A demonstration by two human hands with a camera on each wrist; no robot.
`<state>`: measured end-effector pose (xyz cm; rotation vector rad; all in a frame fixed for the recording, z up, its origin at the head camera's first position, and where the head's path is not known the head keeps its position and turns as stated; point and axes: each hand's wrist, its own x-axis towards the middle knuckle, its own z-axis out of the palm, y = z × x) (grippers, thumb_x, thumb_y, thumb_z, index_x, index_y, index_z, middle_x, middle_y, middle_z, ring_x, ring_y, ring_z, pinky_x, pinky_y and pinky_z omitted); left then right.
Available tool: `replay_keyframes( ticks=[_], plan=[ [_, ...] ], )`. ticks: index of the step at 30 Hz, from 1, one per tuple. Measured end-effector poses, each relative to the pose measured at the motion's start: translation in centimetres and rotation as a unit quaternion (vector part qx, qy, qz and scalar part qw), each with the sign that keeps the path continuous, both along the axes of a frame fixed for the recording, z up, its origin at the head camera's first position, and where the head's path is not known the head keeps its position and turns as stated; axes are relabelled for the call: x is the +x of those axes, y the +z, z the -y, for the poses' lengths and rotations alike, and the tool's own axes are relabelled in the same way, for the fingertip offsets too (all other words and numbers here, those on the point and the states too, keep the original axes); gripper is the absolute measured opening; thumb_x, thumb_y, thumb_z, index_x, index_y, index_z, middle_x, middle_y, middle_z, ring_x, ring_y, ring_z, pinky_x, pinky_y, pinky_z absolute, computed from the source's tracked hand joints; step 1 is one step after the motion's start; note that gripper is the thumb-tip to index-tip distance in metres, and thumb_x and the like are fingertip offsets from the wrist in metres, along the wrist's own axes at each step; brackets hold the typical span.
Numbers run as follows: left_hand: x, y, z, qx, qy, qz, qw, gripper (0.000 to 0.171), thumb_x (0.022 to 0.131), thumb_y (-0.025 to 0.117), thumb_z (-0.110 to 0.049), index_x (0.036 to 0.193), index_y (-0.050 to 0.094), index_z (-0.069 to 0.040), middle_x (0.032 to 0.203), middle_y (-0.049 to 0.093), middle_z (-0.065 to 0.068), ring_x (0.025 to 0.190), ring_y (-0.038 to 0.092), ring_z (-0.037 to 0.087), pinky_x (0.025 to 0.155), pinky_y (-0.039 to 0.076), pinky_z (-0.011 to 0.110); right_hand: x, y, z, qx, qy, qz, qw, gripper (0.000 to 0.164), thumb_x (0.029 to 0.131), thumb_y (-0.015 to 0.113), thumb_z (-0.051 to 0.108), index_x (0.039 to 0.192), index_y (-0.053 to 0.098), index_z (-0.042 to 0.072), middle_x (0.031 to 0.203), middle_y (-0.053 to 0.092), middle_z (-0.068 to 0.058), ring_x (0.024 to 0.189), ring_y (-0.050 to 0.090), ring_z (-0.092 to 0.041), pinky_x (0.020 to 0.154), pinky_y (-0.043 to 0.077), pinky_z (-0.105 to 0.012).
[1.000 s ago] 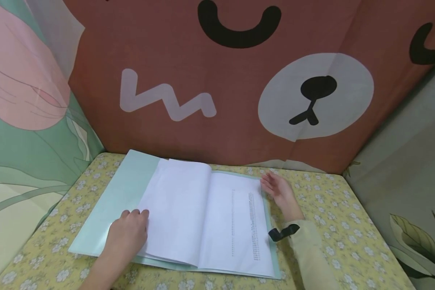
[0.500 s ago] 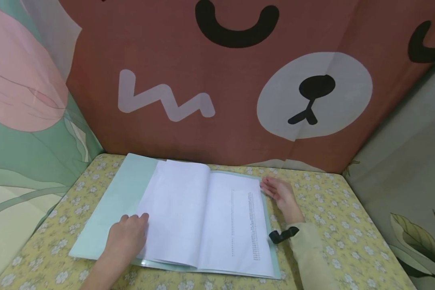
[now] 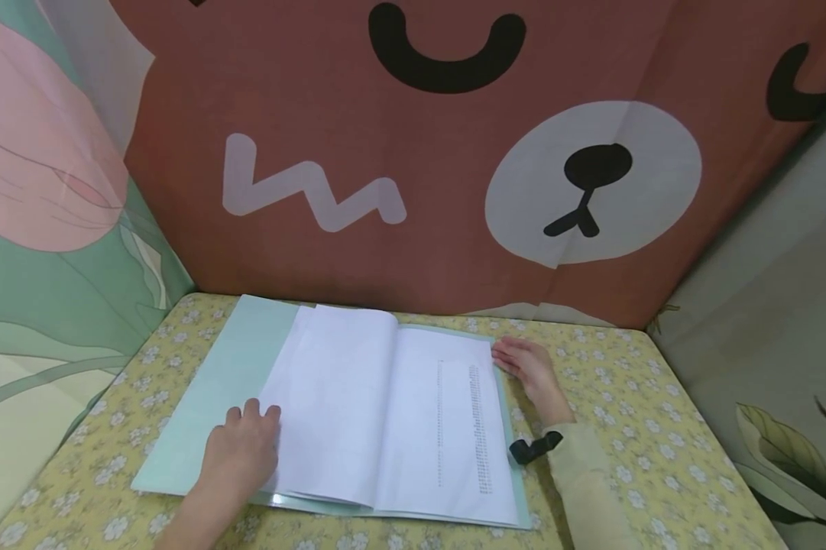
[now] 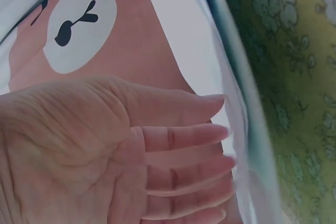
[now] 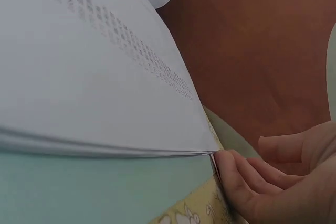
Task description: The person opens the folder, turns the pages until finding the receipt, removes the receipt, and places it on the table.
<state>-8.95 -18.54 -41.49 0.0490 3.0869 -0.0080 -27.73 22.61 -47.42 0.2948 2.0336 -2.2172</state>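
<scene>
A pale green folder [image 3: 223, 389] lies spread on the table, holding a stack of white sheets. The blank left page [image 3: 333, 397] bulges toward the fold, and the right page [image 3: 419, 435] carries columns of small print. My left hand [image 3: 243, 451] rests on the left side, where cover and sheets meet; in the left wrist view its thumb [image 4: 176, 106] and fingers stretch out to the paper. At the upper right corner of the sheets is my right hand [image 3: 531, 373]. In the right wrist view its fingertips [image 5: 224, 162] touch that corner while the thumb [image 5: 281, 148] stands apart.
A yellow flowered cloth [image 3: 633, 428] covers the table. Behind it hangs a brown cloth backdrop [image 3: 447, 252] with a bear's face, and patterned cloths [image 3: 55, 298] close off both sides. A black band [image 3: 536, 447] sits around the right wrist, over the sleeve.
The right hand's fingers have lowered slightly at the page corner. The left hand has shifted only a little, staying by the left page. The folder lies as before.
</scene>
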Motion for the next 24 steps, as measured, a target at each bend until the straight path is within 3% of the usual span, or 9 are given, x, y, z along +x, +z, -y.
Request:
replay_keyframes(
  ticks=[3, 7, 11, 15, 18, 24],
  plan=[
    [0.1, -0.1, -0.3, -0.013, -0.031, -0.030, 0.9990, 0.018, 0.091, 0.071, -0.006, 0.107, 0.064, 0.001, 0.096, 0.051, 0.018, 0.082, 0.052, 0.033, 0.061, 0.053, 0.046, -0.1, -0.1, 0.0, 0.015, -0.004, -0.004, 1.000, 0.051, 0.106, 0.057, 0.004, 0.150, 0.040, -0.014, 0.131, 0.064, -0.026, 0.091, 0.072, -0.010, 0.088, 0.059, -0.026],
    [0.2, -0.5, -0.9, 0.004, -0.115, -0.074, 0.9907, 0.026, 0.089, 0.072, 0.000, 0.114, 0.065, 0.000, 0.118, 0.056, 0.022, 0.104, 0.057, 0.040, 0.077, 0.055, 0.054, -0.3, -0.2, 0.1, 0.044, -0.016, 0.000, 0.999, 0.049, 0.105, 0.060, 0.005, 0.148, 0.044, -0.012, 0.120, 0.070, -0.019, 0.086, 0.072, -0.008, 0.079, 0.059, -0.020],
    [0.4, -0.8, -2.0, 0.071, -0.192, -0.081, 0.9755, 0.035, 0.092, 0.070, 0.002, 0.127, 0.066, 0.001, 0.139, 0.056, 0.026, 0.130, 0.053, 0.046, 0.096, 0.052, 0.060, -0.4, -0.2, 0.2, 0.079, -0.029, 0.009, 0.996, 0.045, 0.104, 0.062, 0.007, 0.144, 0.051, -0.010, 0.107, 0.073, -0.009, 0.082, 0.070, -0.006, 0.071, 0.056, -0.018],
    [0.7, -1.3, -3.1, 0.124, -0.249, -0.105, 0.9549, 0.036, 0.096, 0.072, -0.009, 0.131, 0.067, -0.002, 0.140, 0.060, 0.022, 0.132, 0.055, 0.042, 0.098, 0.053, 0.056, -0.4, -0.2, 0.4, 0.131, -0.026, 0.003, 0.991, 0.041, 0.101, 0.067, 0.012, 0.137, 0.060, -0.006, 0.104, 0.072, -0.007, 0.081, 0.067, -0.009, 0.069, 0.054, -0.020],
    [0.8, -1.8, -3.6, 0.130, -0.271, -0.101, 0.9483, 0.040, 0.096, 0.073, -0.016, 0.134, 0.067, -0.004, 0.143, 0.059, 0.020, 0.134, 0.055, 0.041, 0.097, 0.054, 0.057, -0.3, -0.2, 0.5, 0.171, -0.011, -0.007, 0.985, 0.038, 0.100, 0.071, 0.016, 0.131, 0.065, -0.004, 0.103, 0.070, -0.009, 0.083, 0.064, -0.013, 0.070, 0.053, -0.023],
    [1.2, -2.3, -3.9, 0.121, -0.265, -0.061, 0.9547, 0.045, 0.099, 0.069, -0.023, 0.141, 0.063, -0.005, 0.151, 0.054, 0.019, 0.139, 0.049, 0.043, 0.101, 0.050, 0.061, -0.1, -0.3, 0.8, 0.229, 0.019, 0.000, 0.973, 0.035, 0.100, 0.070, 0.024, 0.122, 0.069, -0.004, 0.101, 0.069, -0.011, 0.082, 0.061, -0.018, 0.070, 0.051, -0.028]
  ],
)
